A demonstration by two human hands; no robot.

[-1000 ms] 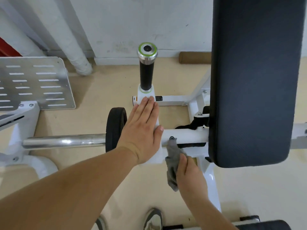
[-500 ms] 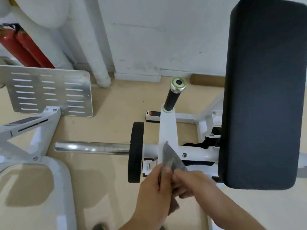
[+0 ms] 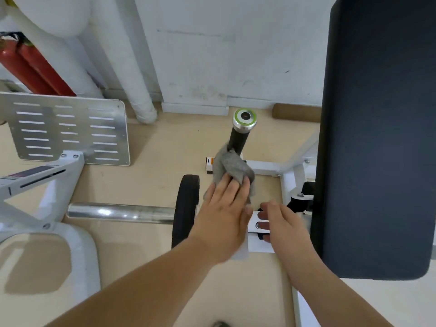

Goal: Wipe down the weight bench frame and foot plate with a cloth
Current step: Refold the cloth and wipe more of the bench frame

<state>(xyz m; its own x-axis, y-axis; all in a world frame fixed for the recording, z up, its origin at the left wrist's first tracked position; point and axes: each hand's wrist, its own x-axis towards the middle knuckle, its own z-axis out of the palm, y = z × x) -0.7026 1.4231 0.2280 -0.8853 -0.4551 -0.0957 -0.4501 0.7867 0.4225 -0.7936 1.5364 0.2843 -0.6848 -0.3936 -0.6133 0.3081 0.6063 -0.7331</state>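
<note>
A grey cloth (image 3: 232,166) lies against the white post of the bench frame (image 3: 266,167), just below the black handle (image 3: 239,135). My left hand (image 3: 224,208) presses on the cloth with straight fingers. My right hand (image 3: 283,227) grips the white cross bracket of the frame, its fingers curled round it and showing through the bracket's holes. The perforated metal foot plate (image 3: 70,128) stands at the left, away from both hands.
A large black back pad (image 3: 377,138) fills the right side. A black wheel (image 3: 186,204) and a chrome bar (image 3: 122,212) sit left of my hands. Red fire extinguishers (image 3: 28,67), a white pipe (image 3: 132,67) and a cardboard roll (image 3: 296,113) line the wall.
The cloth passed from my right hand to my left, which carried it up the post toward the handle. My right hand moved onto the white bracket and took hold of it.
</note>
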